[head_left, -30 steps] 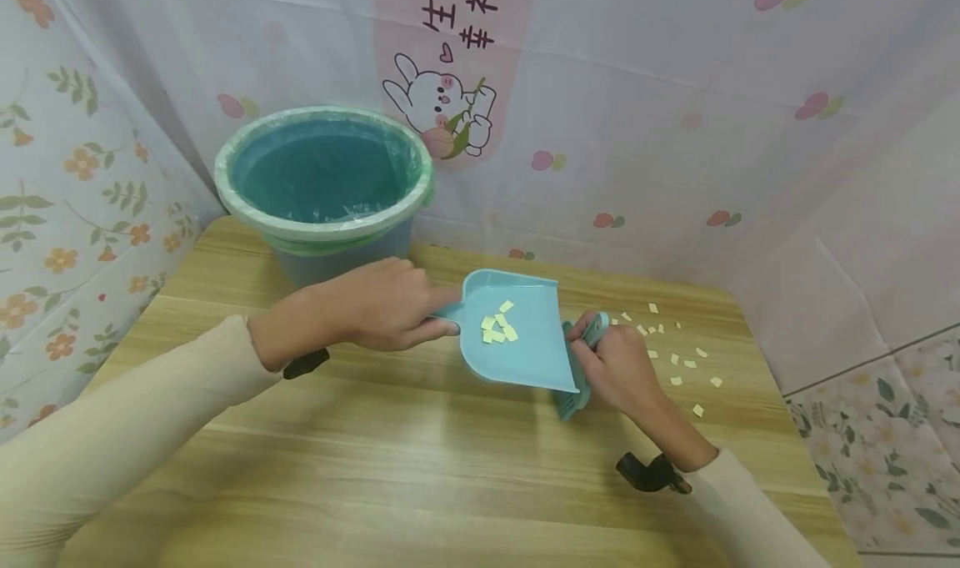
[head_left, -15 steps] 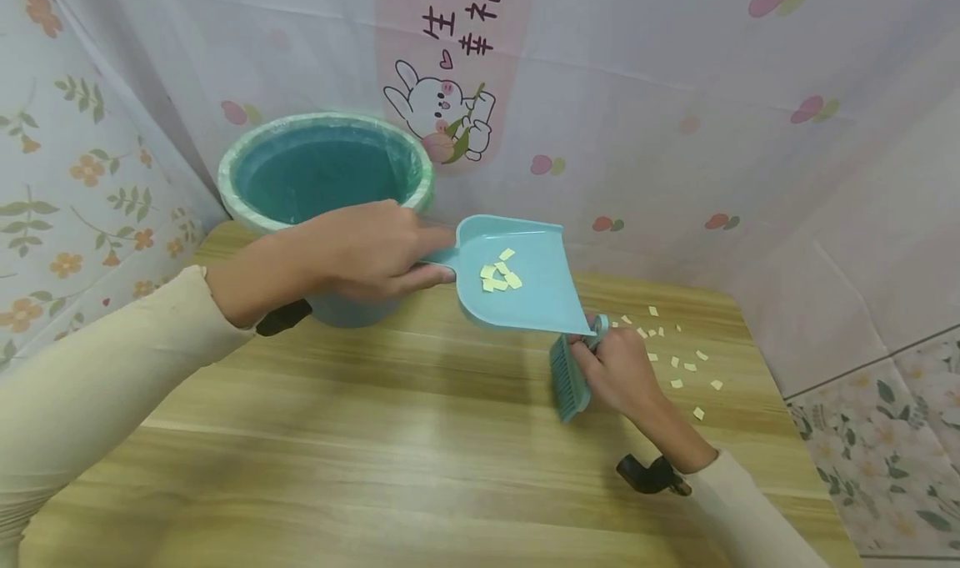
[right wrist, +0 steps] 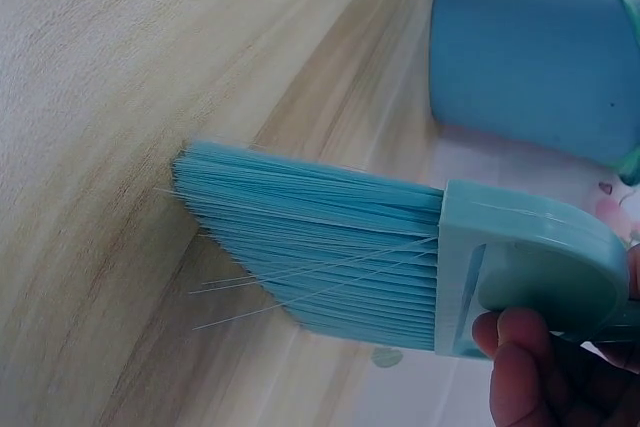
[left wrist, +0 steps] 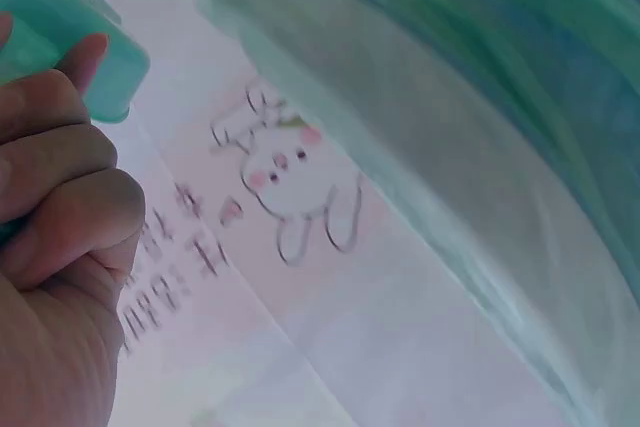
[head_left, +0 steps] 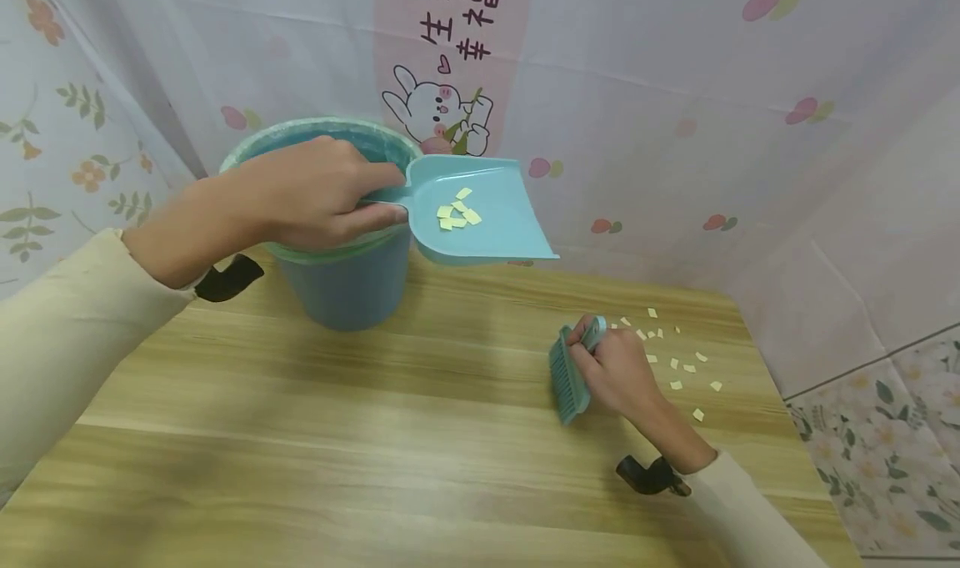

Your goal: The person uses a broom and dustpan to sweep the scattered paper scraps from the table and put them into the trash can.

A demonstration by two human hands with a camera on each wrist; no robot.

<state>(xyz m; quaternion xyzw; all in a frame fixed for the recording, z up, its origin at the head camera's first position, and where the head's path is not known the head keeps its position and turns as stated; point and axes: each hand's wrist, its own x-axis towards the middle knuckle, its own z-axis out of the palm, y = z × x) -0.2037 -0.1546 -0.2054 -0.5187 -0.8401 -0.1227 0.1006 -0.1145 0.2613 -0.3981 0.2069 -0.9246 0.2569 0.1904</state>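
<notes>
My left hand [head_left: 318, 193] grips the short handle of a light blue dustpan [head_left: 495, 209], raised in front of the trash bin's rim. Several pale yellow paper scraps [head_left: 457, 211] lie in the pan near its handle end. In the left wrist view, curled fingers [left wrist: 70, 197] and part of the dustpan [left wrist: 75, 47] show at the left edge. My right hand [head_left: 618, 368] holds a small teal hand brush [head_left: 570, 380] on the table, bristles toward the left. The right wrist view shows the brush's blue bristles [right wrist: 320, 242] touching or nearly touching the wood.
A blue trash bin [head_left: 348, 289] with a greenish liner stands at the back left, its opening partly hidden by my left hand. More paper scraps [head_left: 675, 364] lie scattered on the wooden table [head_left: 420, 459] right of the brush. Patterned cloth [head_left: 637, 134] hangs behind.
My left hand has lifted the dustpan with the scraps from beside the brush, up and left to the bin. The right hand and brush have stayed in place.
</notes>
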